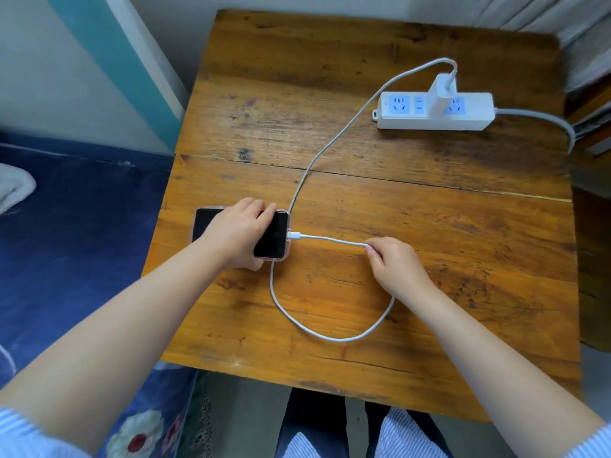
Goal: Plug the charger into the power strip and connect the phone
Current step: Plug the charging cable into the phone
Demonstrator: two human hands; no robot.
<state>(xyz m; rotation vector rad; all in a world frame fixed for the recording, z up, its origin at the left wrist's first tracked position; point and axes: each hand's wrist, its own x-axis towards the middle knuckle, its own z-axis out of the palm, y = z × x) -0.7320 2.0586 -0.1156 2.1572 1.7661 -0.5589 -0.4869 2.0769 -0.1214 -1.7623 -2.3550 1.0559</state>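
A white power strip point(469, 117) lies at the table's far right. A white charger block point(441, 95) stands plugged into it. Its white cable point(334, 140) runs left, passes under the phone, loops near the front edge and ends in a connector seated in the phone's right end. The black phone point(274, 236) in a clear case lies flat at the table's left side. My left hand point(236, 233) grips the phone across its middle. My right hand point(395, 262) pinches the cable a short way right of the connector.
The wooden table point(363, 200) has worn planks with a seam across the middle. A blue bed cover point(82, 226) lies to the left. The power strip's grey cord point(545, 122) leaves over the right edge. Curtains hang at the far right.
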